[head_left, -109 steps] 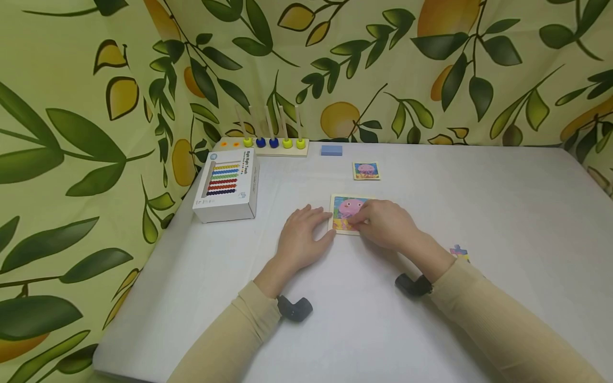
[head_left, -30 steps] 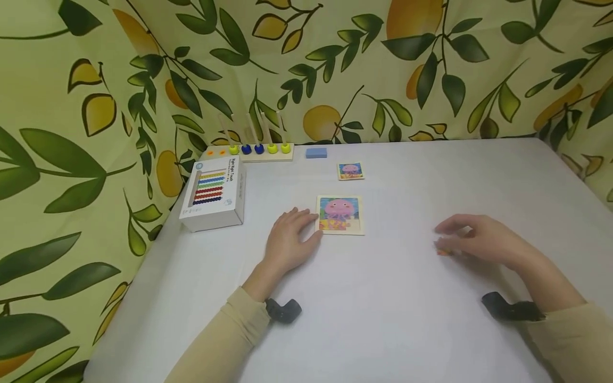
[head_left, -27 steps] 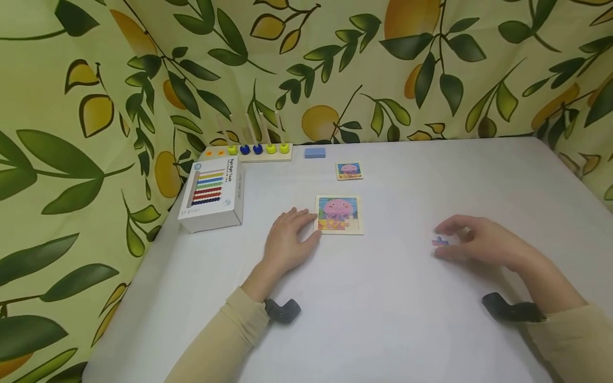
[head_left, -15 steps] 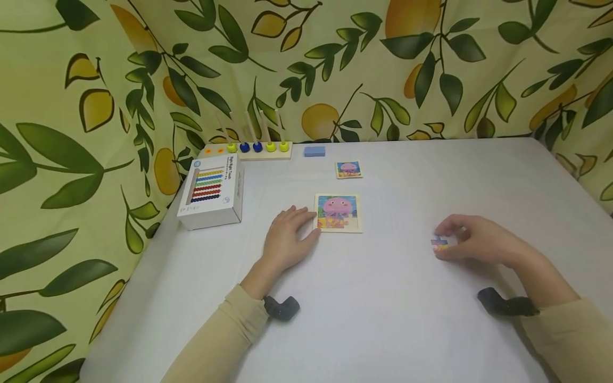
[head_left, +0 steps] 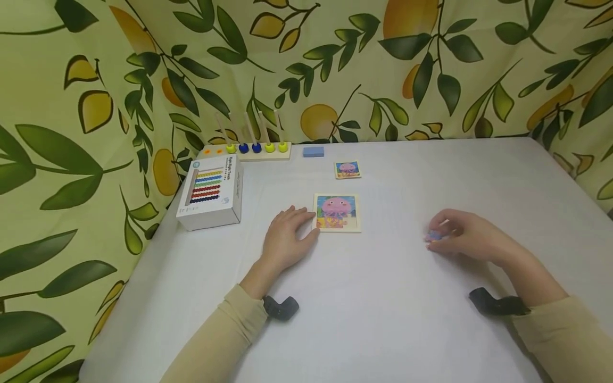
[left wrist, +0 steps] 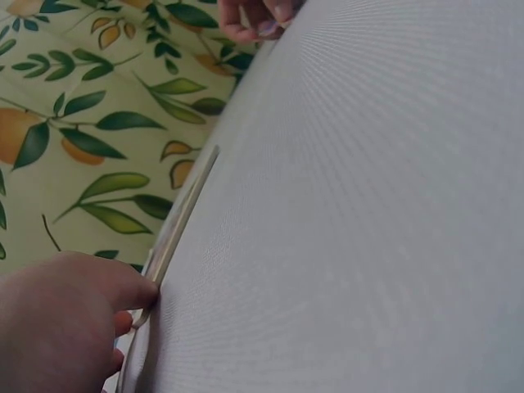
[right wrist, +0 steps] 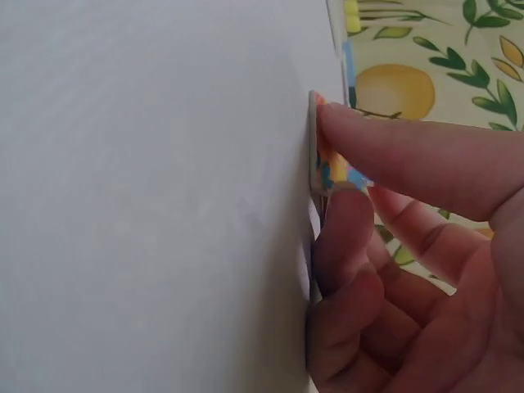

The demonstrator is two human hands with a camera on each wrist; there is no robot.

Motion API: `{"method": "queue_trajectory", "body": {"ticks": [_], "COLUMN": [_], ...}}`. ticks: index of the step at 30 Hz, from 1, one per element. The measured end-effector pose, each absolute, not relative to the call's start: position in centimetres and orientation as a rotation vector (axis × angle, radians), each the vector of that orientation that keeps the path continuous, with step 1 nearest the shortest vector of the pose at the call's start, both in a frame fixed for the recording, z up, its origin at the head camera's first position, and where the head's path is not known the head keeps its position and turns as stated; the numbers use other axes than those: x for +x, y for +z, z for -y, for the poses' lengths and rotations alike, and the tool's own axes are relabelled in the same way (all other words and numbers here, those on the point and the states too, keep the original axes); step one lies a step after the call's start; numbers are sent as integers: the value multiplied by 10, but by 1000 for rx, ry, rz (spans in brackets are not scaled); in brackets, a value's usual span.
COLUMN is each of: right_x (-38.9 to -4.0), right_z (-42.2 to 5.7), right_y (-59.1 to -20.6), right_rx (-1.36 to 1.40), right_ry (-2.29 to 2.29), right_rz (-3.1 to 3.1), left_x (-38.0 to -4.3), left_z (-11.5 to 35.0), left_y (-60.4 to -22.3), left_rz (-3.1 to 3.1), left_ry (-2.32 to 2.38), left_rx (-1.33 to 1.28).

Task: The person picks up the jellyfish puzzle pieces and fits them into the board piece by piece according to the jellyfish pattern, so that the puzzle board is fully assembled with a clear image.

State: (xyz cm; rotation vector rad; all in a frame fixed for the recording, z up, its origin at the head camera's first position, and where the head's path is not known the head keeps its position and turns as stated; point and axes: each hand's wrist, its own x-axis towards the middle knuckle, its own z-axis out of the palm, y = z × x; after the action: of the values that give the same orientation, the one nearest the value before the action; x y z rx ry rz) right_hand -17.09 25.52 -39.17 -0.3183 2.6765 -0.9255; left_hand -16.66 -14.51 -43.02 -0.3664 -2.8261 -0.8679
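A square jigsaw puzzle board (head_left: 335,230) with a pink jellyfish picture lies on the white table, its lower right corner bare of picture. My left hand (head_left: 287,239) rests at the board's left side, thumb and forefinger touching its edge; in the left wrist view the thumb (left wrist: 131,282) lies on that edge. Off to the right, my right hand (head_left: 471,236) pinches a small jigsaw puzzle piece (head_left: 434,235), blurred in the head view. The right wrist view shows this puzzle piece (right wrist: 332,168), orange, yellow and blue, between thumb and fingers, close over the table.
Behind the board lies a small jellyfish picture card (head_left: 347,169). A blue block (head_left: 313,152) and a wooden peg stand (head_left: 258,156) with yellow and blue beads are at the back. A white box (head_left: 210,191) sits at the left, near the patterned curtain (head_left: 335,69).
My right hand has left the board, gone right to the loose puzzle piece, and turned it between its fingers while shifting slightly back left. My left hand stays at the board's edge.
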Motion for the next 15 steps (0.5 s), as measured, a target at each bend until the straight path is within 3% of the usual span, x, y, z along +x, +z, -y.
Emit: {"method": "queue_trajectory", "body": {"ticks": [15], "right_x": [-183], "right_z": [-230], "right_y": [-384], "right_rx": [-440], "right_ry": [-966], "right_rz": [-2624], "left_x": [-167], "left_z": [144], "left_y": [-431], "left_rz": [2823], "left_ry": [-878], "left_rx": [-364]}}
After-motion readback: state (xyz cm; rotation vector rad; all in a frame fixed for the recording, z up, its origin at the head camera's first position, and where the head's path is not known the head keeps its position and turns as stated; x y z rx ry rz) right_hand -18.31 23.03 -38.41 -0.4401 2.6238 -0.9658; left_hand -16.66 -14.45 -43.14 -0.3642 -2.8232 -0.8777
